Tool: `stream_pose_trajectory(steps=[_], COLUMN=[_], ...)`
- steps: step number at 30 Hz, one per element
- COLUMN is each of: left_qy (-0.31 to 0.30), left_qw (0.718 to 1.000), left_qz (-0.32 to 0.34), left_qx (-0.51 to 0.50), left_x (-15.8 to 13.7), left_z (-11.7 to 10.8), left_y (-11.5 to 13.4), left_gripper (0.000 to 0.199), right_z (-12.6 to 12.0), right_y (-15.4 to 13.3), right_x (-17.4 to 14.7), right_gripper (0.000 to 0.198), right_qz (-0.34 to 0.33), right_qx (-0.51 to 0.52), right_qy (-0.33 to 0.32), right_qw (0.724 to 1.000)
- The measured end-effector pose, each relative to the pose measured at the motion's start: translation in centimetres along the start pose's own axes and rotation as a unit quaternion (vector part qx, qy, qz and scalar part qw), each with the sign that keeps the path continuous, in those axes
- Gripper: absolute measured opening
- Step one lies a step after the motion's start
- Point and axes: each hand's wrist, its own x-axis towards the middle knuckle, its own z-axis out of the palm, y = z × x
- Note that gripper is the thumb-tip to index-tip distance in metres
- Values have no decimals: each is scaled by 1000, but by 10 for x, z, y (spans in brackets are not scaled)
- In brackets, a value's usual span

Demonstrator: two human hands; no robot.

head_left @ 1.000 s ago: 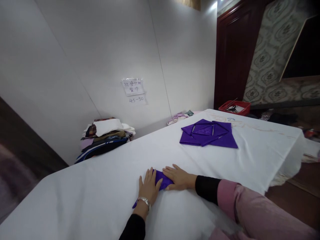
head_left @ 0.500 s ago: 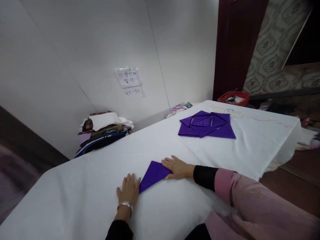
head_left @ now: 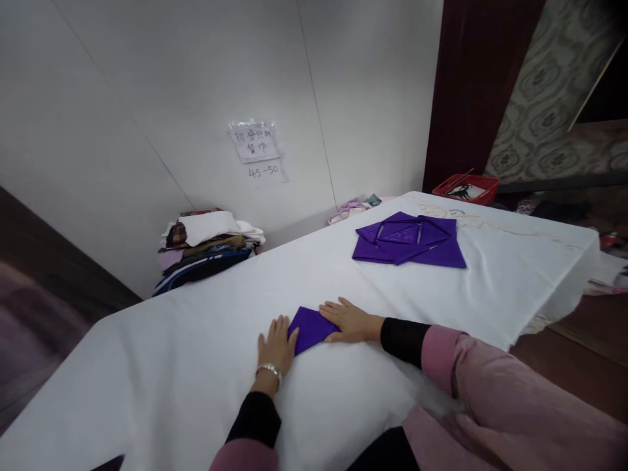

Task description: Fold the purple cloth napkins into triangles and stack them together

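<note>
A purple napkin point(head_left: 312, 330), folded into a small pointed shape, lies on the white tablecloth between my hands. My left hand point(head_left: 277, 345), with a silver bracelet at the wrist, rests flat on the napkin's left side, fingers stretched out. On the right corner lies my right hand point(head_left: 349, 320), palm down with its fingers extended. Parts of both napkin edges are hidden under my hands. Farther back, several folded purple cloths point(head_left: 412, 254) lie overlapping, with openings between the folds.
The white-covered table point(head_left: 196, 373) runs along a pale wall bearing a handwritten paper sign point(head_left: 256, 142). A pile of folded clothes point(head_left: 209, 245) stands beyond its far edge. A red basket point(head_left: 466, 189) is behind the far right corner.
My left hand has moved right and slightly away from me, onto the napkin's left part. Less of the napkin shows now. My right hand stays at the right corner.
</note>
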Motion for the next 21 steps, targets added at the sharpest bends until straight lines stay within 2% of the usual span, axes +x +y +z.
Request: stream_pose_trajectory(steps=[5, 8, 10, 13, 15, 18, 21], left_qy=[23, 43, 55, 55, 36, 8, 5], left_qw=[996, 992, 995, 997, 995, 996, 998], left_qz=[-79, -117, -80, 47, 94, 86, 55], left_qx=[-18, -18, -5, 20, 24, 17, 16], left_x=[-6, -5, -3, 0, 1, 1, -3], left_z=[-5, -13, -17, -16, -11, -4, -1], left_y=[-34, -27, -9, 22, 35, 33, 14], left_gripper=[52, 51, 51, 53, 55, 58, 58], right_z=[1, 2, 3, 3, 2, 2, 2], right_y=[1, 2, 2, 1, 0, -1, 0], right_x=[0, 0, 0, 0, 0, 0, 0], right_gripper=[85, 86, 85, 85, 85, 85, 84], right_qz=[-5, -6, -7, -6, -7, -12, -12], right_qx=[6, 8, 8, 3, 0, -1, -1], right_qy=[6, 8, 10, 15, 16, 16, 21], right_qw=[1000, 1000, 1000, 1000, 1000, 1000, 1000])
